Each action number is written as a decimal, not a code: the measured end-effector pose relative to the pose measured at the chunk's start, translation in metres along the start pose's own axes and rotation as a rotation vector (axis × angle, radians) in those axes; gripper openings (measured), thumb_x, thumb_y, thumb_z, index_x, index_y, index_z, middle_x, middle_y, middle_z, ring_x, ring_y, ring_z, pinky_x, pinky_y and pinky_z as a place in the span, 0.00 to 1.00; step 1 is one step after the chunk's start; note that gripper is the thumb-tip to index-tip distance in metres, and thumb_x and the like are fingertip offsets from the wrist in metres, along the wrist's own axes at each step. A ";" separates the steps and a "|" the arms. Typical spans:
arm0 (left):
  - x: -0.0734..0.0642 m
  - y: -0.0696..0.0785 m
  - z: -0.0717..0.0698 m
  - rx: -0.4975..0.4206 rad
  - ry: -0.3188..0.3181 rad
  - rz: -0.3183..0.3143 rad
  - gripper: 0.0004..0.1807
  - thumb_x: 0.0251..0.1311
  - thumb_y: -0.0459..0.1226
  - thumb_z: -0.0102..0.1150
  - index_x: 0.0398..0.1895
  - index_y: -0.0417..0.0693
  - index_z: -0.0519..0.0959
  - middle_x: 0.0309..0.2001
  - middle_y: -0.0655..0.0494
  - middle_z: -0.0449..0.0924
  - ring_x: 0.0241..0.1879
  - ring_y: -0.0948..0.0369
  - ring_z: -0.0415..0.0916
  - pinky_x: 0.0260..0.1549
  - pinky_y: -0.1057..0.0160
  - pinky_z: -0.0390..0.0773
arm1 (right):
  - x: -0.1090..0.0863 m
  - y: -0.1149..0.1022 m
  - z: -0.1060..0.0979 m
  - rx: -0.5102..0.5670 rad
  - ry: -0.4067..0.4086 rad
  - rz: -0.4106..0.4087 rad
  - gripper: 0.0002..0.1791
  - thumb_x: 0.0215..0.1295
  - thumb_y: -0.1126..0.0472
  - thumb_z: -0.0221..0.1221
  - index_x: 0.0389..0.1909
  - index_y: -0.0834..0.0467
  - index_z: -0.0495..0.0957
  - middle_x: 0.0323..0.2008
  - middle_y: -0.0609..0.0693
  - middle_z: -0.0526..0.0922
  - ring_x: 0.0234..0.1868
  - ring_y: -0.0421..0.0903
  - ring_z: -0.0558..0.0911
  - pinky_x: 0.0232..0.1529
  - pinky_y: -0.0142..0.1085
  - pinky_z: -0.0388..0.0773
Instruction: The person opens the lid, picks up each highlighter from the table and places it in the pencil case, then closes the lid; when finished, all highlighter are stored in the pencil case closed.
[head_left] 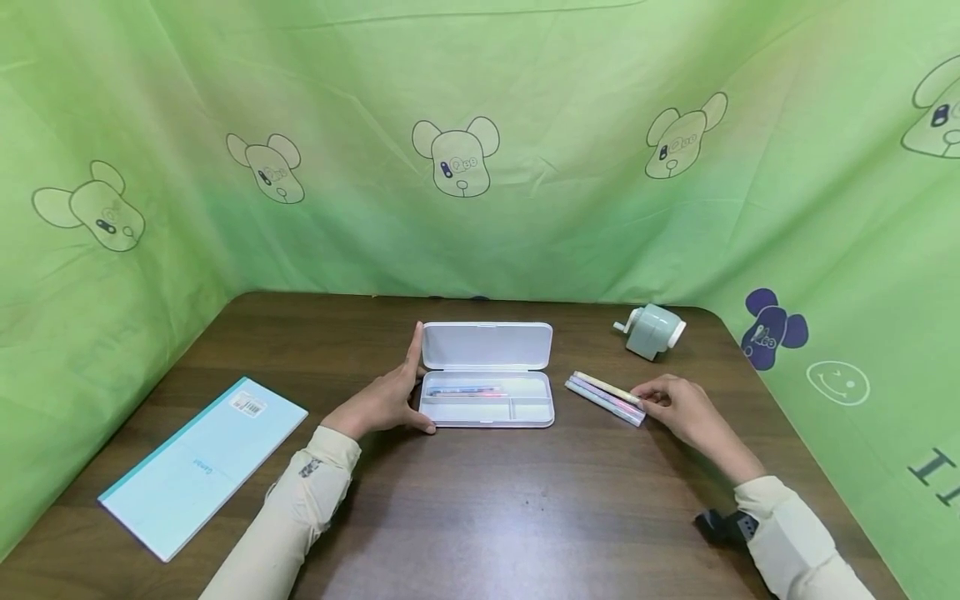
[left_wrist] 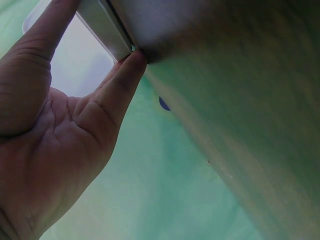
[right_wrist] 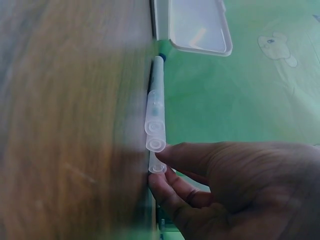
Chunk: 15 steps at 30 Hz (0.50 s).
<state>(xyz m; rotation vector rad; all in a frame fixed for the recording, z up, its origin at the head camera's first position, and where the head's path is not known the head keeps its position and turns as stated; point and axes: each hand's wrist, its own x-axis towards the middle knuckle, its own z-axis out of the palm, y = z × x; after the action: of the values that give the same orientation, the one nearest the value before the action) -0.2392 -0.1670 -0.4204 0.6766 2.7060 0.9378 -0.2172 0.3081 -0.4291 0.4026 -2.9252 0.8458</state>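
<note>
A white pencil case (head_left: 532, 385) lies with its lid raised, and a few slim pens (head_left: 468, 392) are in its long back compartment. My left hand (head_left: 385, 400) holds the case's left end, thumb at the front corner and a finger up along the lid's side. In the left wrist view, the hand (left_wrist: 65, 135) spans the case's end (left_wrist: 107, 32). To the right of the case, several pale markers (head_left: 600, 402) lie side by side. My right hand (head_left: 684, 411) pinches the end of the yellow marker (head_left: 611, 389), the rearmost one. The right wrist view has thumb and fingertips around a clear marker end (right_wrist: 157, 166).
A grey-green pencil sharpener (head_left: 652, 332) with a crank stands at the back right. On the left lies a light blue notebook (head_left: 202, 467). A green printed curtain (head_left: 480, 242) borders the brown table (head_left: 487, 517) at the back and sides.
</note>
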 end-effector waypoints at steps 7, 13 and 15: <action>0.021 -0.050 0.020 -0.008 0.034 0.027 0.95 0.41 0.53 0.92 0.84 0.63 0.10 0.68 0.41 0.79 0.67 0.48 0.77 0.66 0.40 0.74 | -0.002 -0.001 0.001 0.008 0.045 0.003 0.08 0.68 0.73 0.69 0.46 0.68 0.89 0.43 0.63 0.88 0.43 0.58 0.86 0.47 0.54 0.83; 0.014 -0.030 0.012 -0.002 0.018 0.000 0.93 0.45 0.49 0.91 0.84 0.58 0.11 0.68 0.37 0.78 0.67 0.45 0.77 0.67 0.40 0.73 | -0.002 -0.001 0.000 0.006 0.086 -0.022 0.08 0.67 0.73 0.69 0.46 0.68 0.90 0.43 0.61 0.88 0.44 0.59 0.86 0.47 0.53 0.83; 0.021 -0.048 0.019 0.007 0.044 0.043 0.94 0.42 0.52 0.92 0.84 0.61 0.11 0.66 0.39 0.80 0.65 0.47 0.79 0.64 0.43 0.76 | -0.002 -0.002 0.000 0.005 0.089 -0.027 0.08 0.67 0.73 0.69 0.46 0.67 0.90 0.43 0.61 0.88 0.43 0.58 0.86 0.46 0.52 0.83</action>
<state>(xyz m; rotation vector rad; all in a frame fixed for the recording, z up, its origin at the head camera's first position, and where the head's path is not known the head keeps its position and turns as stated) -0.2684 -0.1808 -0.4659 0.7266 2.7450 0.9646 -0.2152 0.3075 -0.4281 0.3935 -2.8303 0.8455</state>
